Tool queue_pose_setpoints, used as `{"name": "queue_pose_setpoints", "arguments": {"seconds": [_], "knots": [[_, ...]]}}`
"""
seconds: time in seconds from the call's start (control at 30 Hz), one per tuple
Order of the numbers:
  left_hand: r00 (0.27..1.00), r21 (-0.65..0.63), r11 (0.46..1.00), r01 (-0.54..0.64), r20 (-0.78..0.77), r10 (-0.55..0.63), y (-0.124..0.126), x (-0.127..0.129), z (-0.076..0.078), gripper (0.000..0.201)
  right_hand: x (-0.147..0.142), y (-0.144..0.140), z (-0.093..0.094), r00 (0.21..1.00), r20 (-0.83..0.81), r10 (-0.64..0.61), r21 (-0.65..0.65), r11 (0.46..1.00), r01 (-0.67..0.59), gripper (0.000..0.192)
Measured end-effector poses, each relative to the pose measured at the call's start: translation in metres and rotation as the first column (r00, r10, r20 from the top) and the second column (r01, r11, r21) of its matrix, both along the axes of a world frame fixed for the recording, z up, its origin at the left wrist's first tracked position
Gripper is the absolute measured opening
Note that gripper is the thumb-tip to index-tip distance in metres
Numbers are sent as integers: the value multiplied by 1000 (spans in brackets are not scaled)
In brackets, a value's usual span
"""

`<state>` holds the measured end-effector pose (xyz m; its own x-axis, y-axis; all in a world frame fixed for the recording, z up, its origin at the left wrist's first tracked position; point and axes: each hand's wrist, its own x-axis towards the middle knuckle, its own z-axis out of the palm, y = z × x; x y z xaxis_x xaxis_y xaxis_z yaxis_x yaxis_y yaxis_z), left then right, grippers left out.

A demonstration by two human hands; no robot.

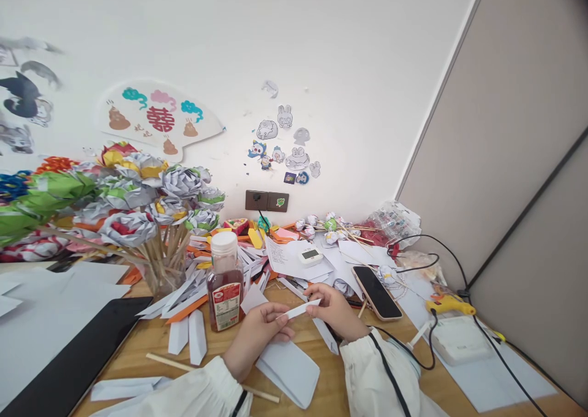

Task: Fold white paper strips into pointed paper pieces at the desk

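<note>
Both hands hold a narrow folded strip of white paper [301, 309] above the wooden desk. My left hand [257, 337] pinches its left end, fingers closed around it. My right hand [333, 310] grips the right end. Under the hands lies a larger folded white paper [289, 371]. Just left of my left hand stands a bottle [225, 282] with a white cap and red label, holding brown liquid.
A glass jar [163, 270] of paper flowers on sticks stands at the left. A phone [376, 291], a small white timer [311, 255], a yellow glue gun [448, 307] with cables and a white box [459, 340] lie right. Folded paper pieces, a wooden stick [169, 362] and a black sheet [73, 359] lie left.
</note>
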<state>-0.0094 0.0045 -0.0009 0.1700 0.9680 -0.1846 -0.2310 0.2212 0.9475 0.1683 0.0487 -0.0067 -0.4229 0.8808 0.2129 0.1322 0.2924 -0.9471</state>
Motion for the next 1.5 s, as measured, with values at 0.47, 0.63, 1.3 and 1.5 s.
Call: {"name": "queue_pose_setpoints", "arguments": {"seconds": [0.47,0.63,1.3,1.5], "knots": [[989,6,1000,-15,-148,16,1,-1,-3,34,-2,3,-4,983,-181,1,-77,997,-15,29],[987,86,996,20,-164,-6,4,2,-8,35,-4,3,-5,981,-188,-51,-37,998,45,29],[957,199,973,117,-285,-57,5,4,-17,31,-20,-9,5,937,-336,-93,-336,942,-28,30],[954,192,973,130,-292,-70,3,4,-14,29,-19,-8,7,938,-329,-109,-327,945,-4,30]]}}
